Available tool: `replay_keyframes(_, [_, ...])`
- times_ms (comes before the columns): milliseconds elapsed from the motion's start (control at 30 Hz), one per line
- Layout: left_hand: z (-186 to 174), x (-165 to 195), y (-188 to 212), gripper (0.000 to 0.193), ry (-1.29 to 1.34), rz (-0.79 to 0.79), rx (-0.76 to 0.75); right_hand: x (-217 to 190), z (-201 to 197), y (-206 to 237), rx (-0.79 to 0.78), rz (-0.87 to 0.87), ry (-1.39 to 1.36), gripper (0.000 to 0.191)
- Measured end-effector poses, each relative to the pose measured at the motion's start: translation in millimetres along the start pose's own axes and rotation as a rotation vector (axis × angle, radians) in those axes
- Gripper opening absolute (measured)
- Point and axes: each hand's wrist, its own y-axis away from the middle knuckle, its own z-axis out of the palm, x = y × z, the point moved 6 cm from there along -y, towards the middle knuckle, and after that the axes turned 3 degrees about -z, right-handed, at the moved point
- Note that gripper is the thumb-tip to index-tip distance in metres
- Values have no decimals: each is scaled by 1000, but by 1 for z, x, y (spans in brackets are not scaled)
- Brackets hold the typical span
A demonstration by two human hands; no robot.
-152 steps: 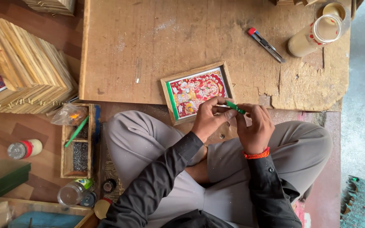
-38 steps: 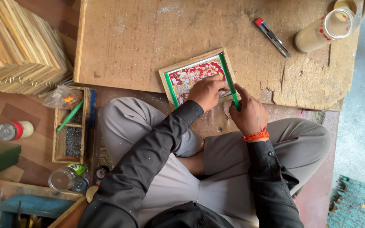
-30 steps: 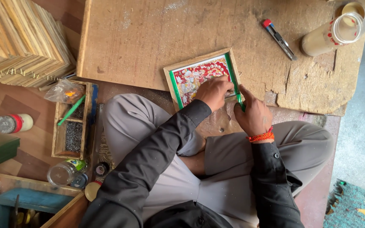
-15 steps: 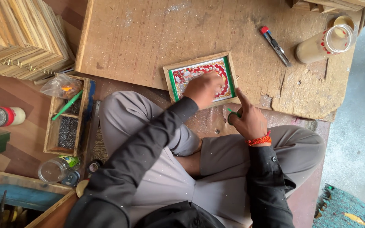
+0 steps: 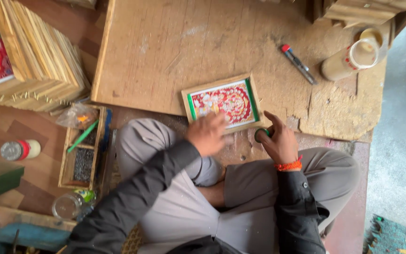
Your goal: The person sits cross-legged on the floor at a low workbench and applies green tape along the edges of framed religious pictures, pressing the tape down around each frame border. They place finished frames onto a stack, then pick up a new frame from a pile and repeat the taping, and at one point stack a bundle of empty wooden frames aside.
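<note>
On the wooden desk (image 5: 165,51), a small framed picture (image 5: 222,102) is steadied by the blurred left hand (image 5: 207,134); its grip cannot be told. Green tape (image 5: 261,134), clamped in the right hand (image 5: 278,141), is best pressed flat along the frame's edge.

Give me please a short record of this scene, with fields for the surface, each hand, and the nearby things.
surface: worn wooden board on the floor
main thing: small wooden picture frame with green inner edging and a red picture, lying flat near the board's front edge
left hand: blurred, over the frame's lower left corner
right hand: holds a small roll of green tape, beside the frame's lower right corner
nearby: red-capped marker; cream plastic jar; stack of wooden frames
</note>
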Motion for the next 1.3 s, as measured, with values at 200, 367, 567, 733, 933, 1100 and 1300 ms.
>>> replay_keyframes(200, [-40,22,-8,21,-89,115,166,3,-35,7,324,-9,-351,68])
replay_keyframes(367, [-94,8,-81,29,-342,230,391,-6,-42,7,371,-55,-375,71])
replay_keyframes(567, [-176,-12,-208,38,-436,108,710,-12,-39,6,310,-23,-323,71])
replay_keyframes(733, [-182,-25,-162,21,-163,76,681,-7,-38,5,297,-48,-321,72])
replay_keyframes(933, [-262,-152,15,50,-536,-429,745,-12,-27,5,256,-92,-313,71])
replay_keyframes(1100, [-308,-221,122,56,-729,-815,745,-23,-16,8,203,-94,-228,73])
replay_keyframes(1300, [-335,-259,161,44,-609,-809,1019,-25,-10,11,206,-103,-212,73])
